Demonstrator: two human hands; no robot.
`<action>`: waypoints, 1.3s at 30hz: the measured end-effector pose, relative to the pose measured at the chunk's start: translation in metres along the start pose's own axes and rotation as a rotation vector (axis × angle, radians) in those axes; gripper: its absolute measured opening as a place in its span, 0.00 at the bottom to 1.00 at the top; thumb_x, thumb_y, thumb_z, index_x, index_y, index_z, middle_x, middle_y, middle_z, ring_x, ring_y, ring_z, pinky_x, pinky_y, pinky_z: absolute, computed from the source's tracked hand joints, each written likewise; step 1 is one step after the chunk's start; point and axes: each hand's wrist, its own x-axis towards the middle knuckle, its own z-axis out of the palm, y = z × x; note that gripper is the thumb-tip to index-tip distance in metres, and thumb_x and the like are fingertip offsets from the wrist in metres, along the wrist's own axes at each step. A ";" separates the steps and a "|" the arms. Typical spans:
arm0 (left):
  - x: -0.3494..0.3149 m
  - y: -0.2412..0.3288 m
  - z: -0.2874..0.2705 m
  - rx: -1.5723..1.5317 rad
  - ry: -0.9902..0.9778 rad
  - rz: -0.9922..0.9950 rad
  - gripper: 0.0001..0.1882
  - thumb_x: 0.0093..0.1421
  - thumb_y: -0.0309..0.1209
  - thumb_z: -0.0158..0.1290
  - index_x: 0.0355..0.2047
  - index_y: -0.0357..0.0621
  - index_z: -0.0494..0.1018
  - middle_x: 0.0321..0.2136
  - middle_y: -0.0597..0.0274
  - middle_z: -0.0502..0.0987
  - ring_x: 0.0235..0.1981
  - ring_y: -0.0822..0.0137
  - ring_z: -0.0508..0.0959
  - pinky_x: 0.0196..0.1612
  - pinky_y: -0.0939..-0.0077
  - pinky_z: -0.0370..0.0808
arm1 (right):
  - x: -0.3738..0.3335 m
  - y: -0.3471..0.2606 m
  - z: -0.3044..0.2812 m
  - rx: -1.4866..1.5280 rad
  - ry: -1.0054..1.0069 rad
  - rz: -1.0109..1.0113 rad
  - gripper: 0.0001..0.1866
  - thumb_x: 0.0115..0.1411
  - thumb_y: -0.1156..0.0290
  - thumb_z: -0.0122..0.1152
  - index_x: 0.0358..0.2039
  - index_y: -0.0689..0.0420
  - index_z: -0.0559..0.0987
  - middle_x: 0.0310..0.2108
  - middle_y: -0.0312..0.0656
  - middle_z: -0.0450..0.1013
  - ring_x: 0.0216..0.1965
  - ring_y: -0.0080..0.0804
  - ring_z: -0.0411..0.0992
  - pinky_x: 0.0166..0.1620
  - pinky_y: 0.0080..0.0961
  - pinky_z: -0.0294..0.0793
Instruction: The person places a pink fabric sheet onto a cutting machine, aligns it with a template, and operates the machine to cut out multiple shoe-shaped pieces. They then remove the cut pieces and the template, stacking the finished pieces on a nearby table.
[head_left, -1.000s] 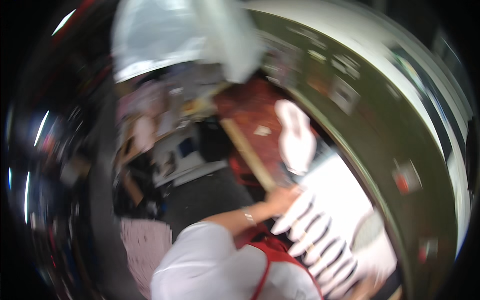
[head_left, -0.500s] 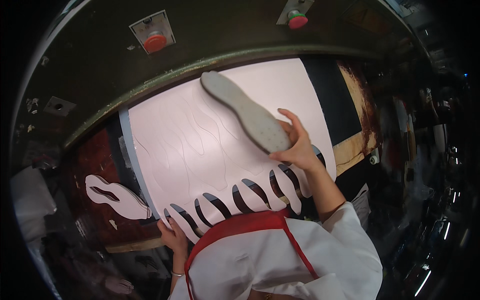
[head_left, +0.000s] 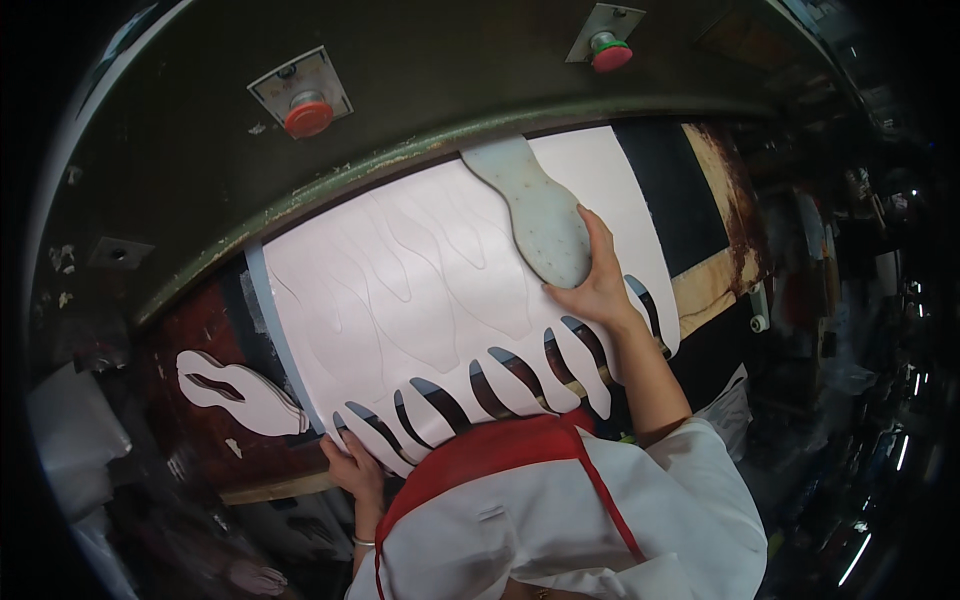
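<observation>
My right hand (head_left: 598, 280) grips the near, wide end of a pale grey cutting die (head_left: 545, 215) shaped like a shoe sole. The die is over a pale pink sheet (head_left: 330, 250), and its far end reaches the edge of the green machine beam. Several curved sole outlines mark the sheet to the left of the die. My left hand (head_left: 355, 467) pinches the sheet's near left edge. Along the near side of the sheet runs a row of cut-out openings with narrow strips between them, partly hidden by my red-trimmed apron (head_left: 480, 460).
The dark green machine beam (head_left: 420, 140) spans the far side, with a red push button (head_left: 308, 115) and a pink-red button with a green collar (head_left: 611, 52). Stacked sole-shaped pieces (head_left: 235, 395) lie on the reddish board at left. A worn wooden edge (head_left: 705, 300) is at right.
The die has moved right and away from me in my right hand and turned more upright in view. Another sole outline shows to its left. My left hand stays at the sheet's edge.
</observation>
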 end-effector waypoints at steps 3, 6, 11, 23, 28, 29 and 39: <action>-0.002 0.011 -0.016 0.084 -0.038 -0.032 0.16 0.65 0.38 0.45 0.44 0.37 0.67 0.26 0.43 0.77 0.27 0.46 0.78 0.28 0.61 0.71 | 0.011 -0.009 -0.007 -0.002 -0.059 0.068 0.56 0.36 0.68 0.74 0.64 0.58 0.51 0.63 0.61 0.47 0.64 0.58 0.47 0.64 0.43 0.52; 0.003 0.025 -0.026 0.144 -0.078 -0.080 0.16 0.65 0.39 0.44 0.44 0.39 0.68 0.27 0.43 0.77 0.28 0.44 0.78 0.30 0.59 0.71 | 0.053 -0.011 -0.024 -0.143 0.158 -0.012 0.55 0.45 0.61 0.71 0.65 0.65 0.46 0.64 0.66 0.40 0.65 0.62 0.42 0.65 0.45 0.47; 0.022 0.040 -0.022 0.262 -0.153 -0.173 0.16 0.65 0.40 0.43 0.46 0.43 0.69 0.27 0.43 0.77 0.29 0.44 0.78 0.30 0.57 0.71 | 0.122 -0.007 -0.035 -0.433 0.352 0.039 0.49 0.59 0.54 0.57 0.64 0.71 0.38 0.63 0.73 0.31 0.65 0.69 0.34 0.64 0.52 0.38; 0.067 0.055 0.004 0.360 -0.238 -0.132 0.16 0.66 0.42 0.41 0.38 0.42 0.71 0.23 0.44 0.76 0.26 0.42 0.76 0.28 0.55 0.68 | 0.030 0.036 -0.073 -0.553 0.283 0.136 0.49 0.49 0.59 0.68 0.64 0.62 0.51 0.64 0.63 0.44 0.63 0.62 0.46 0.62 0.47 0.51; 0.077 0.054 0.011 0.265 -0.224 -0.104 0.18 0.67 0.42 0.42 0.32 0.39 0.71 0.17 0.49 0.71 0.19 0.51 0.72 0.24 0.60 0.66 | -0.031 0.085 -0.083 -0.371 0.243 0.750 0.28 0.54 0.58 0.64 0.51 0.63 0.72 0.35 0.56 0.76 0.39 0.50 0.76 0.44 0.36 0.73; 0.078 0.053 0.013 0.246 -0.195 -0.044 0.18 0.67 0.42 0.42 0.29 0.39 0.70 0.15 0.50 0.68 0.17 0.55 0.70 0.23 0.61 0.64 | -0.035 0.096 -0.083 -0.373 0.254 0.716 0.26 0.55 0.58 0.63 0.49 0.63 0.74 0.35 0.57 0.76 0.40 0.50 0.76 0.44 0.36 0.73; 0.061 0.041 0.014 -0.213 -0.082 -0.070 0.18 0.69 0.37 0.37 0.23 0.41 0.63 0.15 0.69 0.64 0.17 0.76 0.65 0.20 0.80 0.60 | -0.045 0.061 -0.099 -0.340 0.364 0.589 0.18 0.57 0.66 0.60 0.45 0.63 0.76 0.39 0.57 0.74 0.43 0.53 0.71 0.46 0.38 0.70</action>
